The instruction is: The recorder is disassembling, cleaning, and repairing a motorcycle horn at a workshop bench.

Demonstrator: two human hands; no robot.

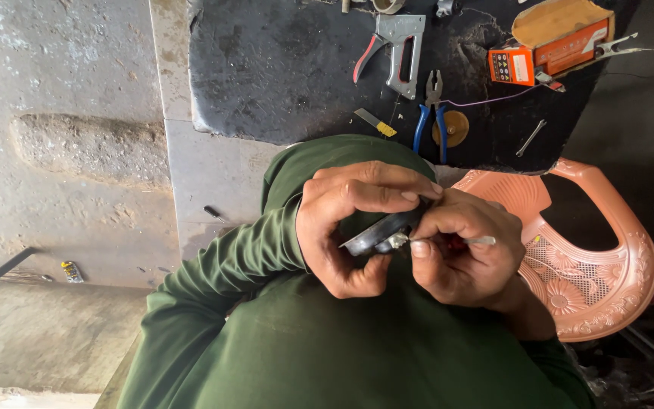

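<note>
Small repair workshop. Beyond the fingers (387,198), a dark, worn desk (281,76) carries hand tools: staple gun (401,45), blue-handled pliers (431,113), orange meter (550,53). Bare stained concrete floor (62,151); pink plastic chair (584,257) just beside.

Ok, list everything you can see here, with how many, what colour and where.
Staple gun: one, grey metal with red lever, top centre on the black mat.
Pliers: one, blue handles, below the staple gun.
Black mat: one, across the top.
Orange meter: one, top right on the mat.
Brass disc: one, beside the pliers.
Plastic chair: one, salmon pink, right side.
Black round part: one, held between both hands.
Thin metal tool: one, silver, in the right hand.
Left hand: green sleeve, gripping the black round part.
Right hand: holding the thin metal tool.
</note>
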